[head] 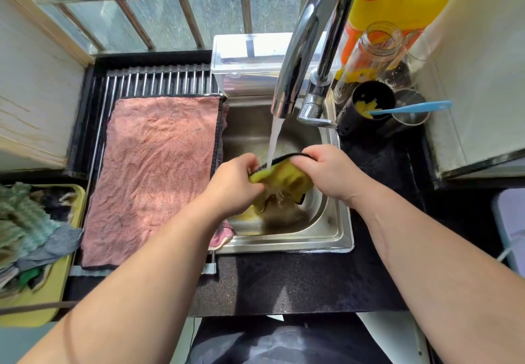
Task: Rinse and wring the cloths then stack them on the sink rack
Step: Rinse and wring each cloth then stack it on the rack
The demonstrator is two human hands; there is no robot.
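Holding a yellow cloth with a black edge over the sink, both hands are bunched up tight on it. The left hand grips the left end with its fingers curled in, and the right hand pinches the black edge at the right end. Water runs down from the tap and hits the cloth right between the two hands. The rest of the cloth hangs down into the bowl, and water drips from it. The sink is small, so the hands and cloth fill most of its middle. The right wrist is close to the right rim, and the tap's spout sits just above the hands. On the left, a pink cloth lies flat on the sink rack and covers most of it; bare bars show only at the far end. Its right edge hangs over the sink's left side, just beside the left hand. Further left, a pile of cloths sits on a yellow tray. A clear box stands behind the sink. To the right of the tap stand a black cup with a blue handle sticking out, a glass bottle and a yellow jug. A strip of black counter runs along the sink's front rim.
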